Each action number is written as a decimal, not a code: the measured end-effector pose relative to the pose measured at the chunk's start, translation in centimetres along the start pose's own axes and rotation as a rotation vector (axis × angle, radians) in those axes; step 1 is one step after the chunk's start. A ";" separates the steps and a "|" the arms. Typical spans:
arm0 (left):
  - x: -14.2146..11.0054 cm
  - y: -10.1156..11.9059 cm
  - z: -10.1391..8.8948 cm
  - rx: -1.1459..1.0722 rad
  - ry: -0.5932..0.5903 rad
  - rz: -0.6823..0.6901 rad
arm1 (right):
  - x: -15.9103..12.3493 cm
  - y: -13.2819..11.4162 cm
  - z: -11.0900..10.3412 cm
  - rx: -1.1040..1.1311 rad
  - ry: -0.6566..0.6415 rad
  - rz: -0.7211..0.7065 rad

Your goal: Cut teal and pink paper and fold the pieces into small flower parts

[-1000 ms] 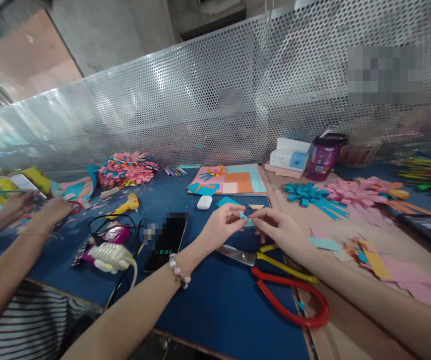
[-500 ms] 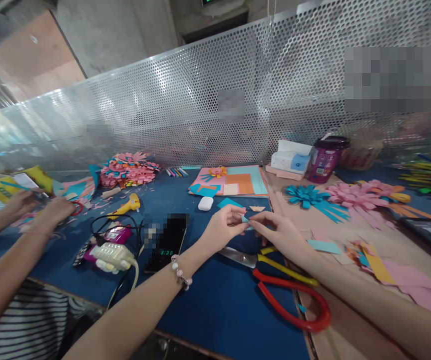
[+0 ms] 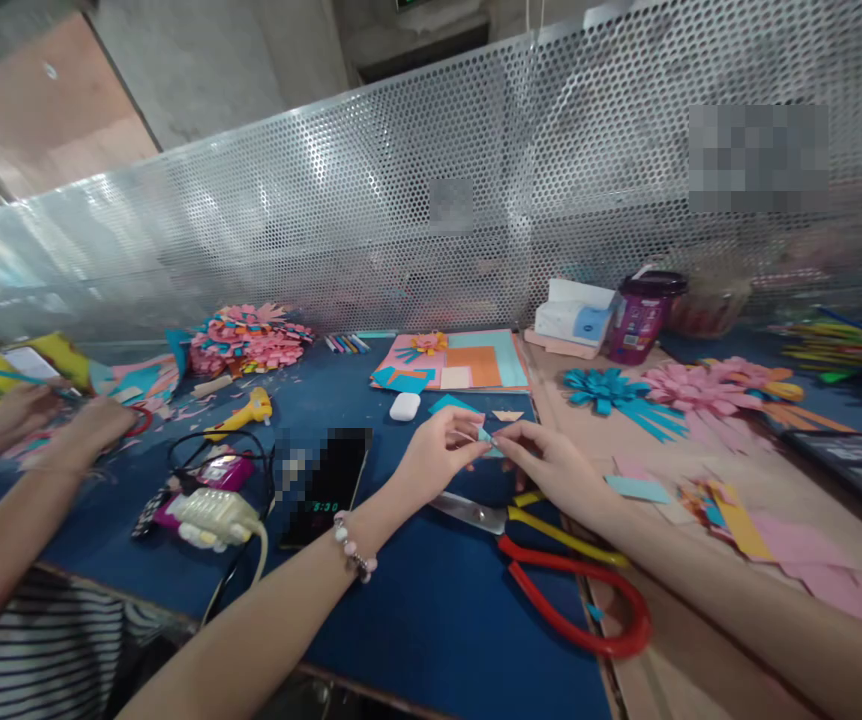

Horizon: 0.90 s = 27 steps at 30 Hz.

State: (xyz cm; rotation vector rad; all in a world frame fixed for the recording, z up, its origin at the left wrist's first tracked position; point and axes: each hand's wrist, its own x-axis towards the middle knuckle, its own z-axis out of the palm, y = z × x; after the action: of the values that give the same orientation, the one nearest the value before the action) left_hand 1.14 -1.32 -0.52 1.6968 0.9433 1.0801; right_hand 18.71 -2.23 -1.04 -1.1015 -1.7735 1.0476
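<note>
Between my fingertips is a small piece of light blue paper (image 3: 484,436), folded as far as I can see. My left hand (image 3: 440,452) pinches it from the left, and my right hand (image 3: 543,455) pinches its other side. Fingers hide much of the paper. Below the hands lie large scissors (image 3: 581,570) with one red and one yellow handle. Just beyond my left hand is a flat blue paper piece (image 3: 452,402). A small cream folded paper (image 3: 507,415) rests beyond my right hand.
A phone (image 3: 330,485), a power strip (image 3: 213,515) and a yellow glue gun (image 3: 243,412) lie left. Paper flowers (image 3: 600,388), a purple cup (image 3: 642,315) and a tissue pack (image 3: 573,312) stand right. Behind rises a perforated metal panel (image 3: 401,220). A co-worker's hands (image 3: 101,430) work at far left.
Both hands stay in nearly the same place, with small finger shifts on the light blue paper. The whole view has drifted slightly. The scissors have not moved on the table.
</note>
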 end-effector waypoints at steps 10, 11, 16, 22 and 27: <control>0.0 0.5 0.0 -0.055 -0.078 0.011 | -0.1 0.0 -0.3 0.009 0.032 -0.052; 0.0 0.5 0.0 -0.073 -0.084 0.013 | -0.1 0.0 -0.4 0.003 0.042 -0.059; 0.0 0.3 0.3 -0.118 -0.067 0.001 | -0.2 -0.2 -0.5 0.008 0.067 -0.045; 0.2 0.0 -0.1 -0.070 0.039 0.020 | 0.0 -0.1 -0.2 0.105 0.034 -0.005; 0.2 0.1 -0.4 -0.047 0.043 0.014 | -0.1 -0.4 0.0 0.075 0.052 -0.055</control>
State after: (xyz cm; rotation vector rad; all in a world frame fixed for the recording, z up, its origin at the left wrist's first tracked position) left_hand 0.84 -1.09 -0.30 1.6498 0.9274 1.1431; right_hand 18.69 -2.44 -0.72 -1.0197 -1.7005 1.0349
